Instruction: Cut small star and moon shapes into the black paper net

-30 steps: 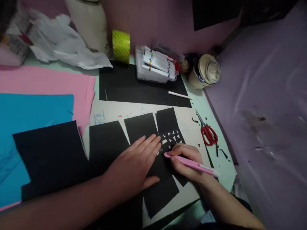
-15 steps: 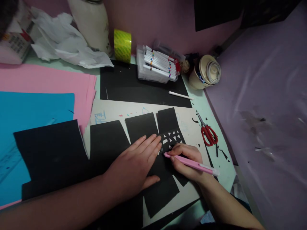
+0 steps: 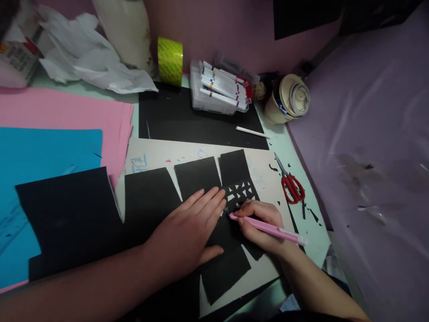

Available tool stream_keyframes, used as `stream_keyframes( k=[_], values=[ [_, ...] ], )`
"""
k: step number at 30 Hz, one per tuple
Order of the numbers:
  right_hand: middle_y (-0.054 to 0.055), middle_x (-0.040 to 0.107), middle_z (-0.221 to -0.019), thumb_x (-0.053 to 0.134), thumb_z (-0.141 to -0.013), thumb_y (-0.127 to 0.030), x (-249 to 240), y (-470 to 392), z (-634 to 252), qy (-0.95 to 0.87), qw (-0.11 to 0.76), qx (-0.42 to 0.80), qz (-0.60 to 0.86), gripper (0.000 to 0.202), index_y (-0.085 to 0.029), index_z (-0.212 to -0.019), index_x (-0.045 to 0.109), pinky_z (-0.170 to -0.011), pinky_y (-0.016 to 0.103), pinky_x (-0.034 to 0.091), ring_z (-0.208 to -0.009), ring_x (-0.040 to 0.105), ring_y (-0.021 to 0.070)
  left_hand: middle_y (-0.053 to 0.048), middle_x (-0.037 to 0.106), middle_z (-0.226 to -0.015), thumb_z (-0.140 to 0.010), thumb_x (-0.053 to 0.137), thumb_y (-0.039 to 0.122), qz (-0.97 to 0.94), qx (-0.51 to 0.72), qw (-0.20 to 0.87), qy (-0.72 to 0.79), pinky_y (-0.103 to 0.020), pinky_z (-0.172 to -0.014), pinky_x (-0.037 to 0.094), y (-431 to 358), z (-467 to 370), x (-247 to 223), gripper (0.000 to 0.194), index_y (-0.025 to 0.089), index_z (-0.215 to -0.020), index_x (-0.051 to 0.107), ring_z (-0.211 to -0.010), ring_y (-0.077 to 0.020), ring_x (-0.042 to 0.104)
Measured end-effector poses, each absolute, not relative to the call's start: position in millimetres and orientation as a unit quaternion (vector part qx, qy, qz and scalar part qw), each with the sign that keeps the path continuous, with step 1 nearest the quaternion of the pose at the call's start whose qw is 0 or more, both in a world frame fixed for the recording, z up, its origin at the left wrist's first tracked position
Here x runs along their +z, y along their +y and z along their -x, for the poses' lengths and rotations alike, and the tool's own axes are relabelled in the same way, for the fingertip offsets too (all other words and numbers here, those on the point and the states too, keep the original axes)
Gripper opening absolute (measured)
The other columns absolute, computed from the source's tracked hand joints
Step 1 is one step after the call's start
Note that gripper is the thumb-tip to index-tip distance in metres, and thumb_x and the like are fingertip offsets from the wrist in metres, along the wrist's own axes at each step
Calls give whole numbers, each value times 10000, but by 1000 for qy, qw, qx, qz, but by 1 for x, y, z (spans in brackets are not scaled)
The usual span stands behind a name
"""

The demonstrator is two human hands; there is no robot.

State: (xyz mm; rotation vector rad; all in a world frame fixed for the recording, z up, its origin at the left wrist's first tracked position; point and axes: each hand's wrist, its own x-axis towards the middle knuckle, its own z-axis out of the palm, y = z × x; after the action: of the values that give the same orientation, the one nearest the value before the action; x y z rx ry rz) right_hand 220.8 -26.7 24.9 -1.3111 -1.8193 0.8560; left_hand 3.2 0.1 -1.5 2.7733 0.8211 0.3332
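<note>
My left hand (image 3: 191, 228) lies flat on a black paper piece (image 3: 147, 197) with flaps, its fingers stretched out and pressing it down. Small white triangular openings (image 3: 241, 190) show in the paper just beyond my fingertips. In my right hand (image 3: 263, 226) is a slim pink craft knife (image 3: 268, 227), gripped like a pen. Its tip points left at the paper, close to my left fingers; the blade itself is too small to make out. Beneath the paper lies a white board (image 3: 264, 170) with faint coloured marks.
Red-handled scissors (image 3: 292, 187) and black scraps lie to the right. Behind are a case of white markers (image 3: 221, 89), a white stick (image 3: 251, 132), yellow tape (image 3: 170, 61) and a cream pot (image 3: 284, 100). Blue (image 3: 50, 150) and pink sheets (image 3: 83, 105) cover the left.
The view has shifted very slightly. Both hands and the craft knife stay in almost the same place on the paper.
</note>
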Motion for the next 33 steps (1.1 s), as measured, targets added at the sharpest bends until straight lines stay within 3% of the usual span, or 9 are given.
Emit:
stream_keyframes(
  k=[17, 33],
  values=[
    [5, 671, -643, 595, -750, -110, 26, -26, -216, -691, 374, 319, 530, 124, -208, -675, 604, -544, 255, 495, -555, 619, 133, -120, 307, -1565, -872, 509, 620, -946, 110, 120, 281, -398, -1194, 170, -1, -3, 0, 775, 88, -1429, 427, -1456, -248, 261],
    [14, 682, -670, 608, -757, -109, 23, -27, -221, -703, 376, 314, 515, 106, -198, -741, 663, -561, 253, 508, -581, 633, 136, -130, 315, -1559, -865, 525, 619, -945, 119, 118, 281, -402, -1192, 174, -1, -3, -1, 773, 85, -1418, 442, -1450, -257, 276]
  ],
)
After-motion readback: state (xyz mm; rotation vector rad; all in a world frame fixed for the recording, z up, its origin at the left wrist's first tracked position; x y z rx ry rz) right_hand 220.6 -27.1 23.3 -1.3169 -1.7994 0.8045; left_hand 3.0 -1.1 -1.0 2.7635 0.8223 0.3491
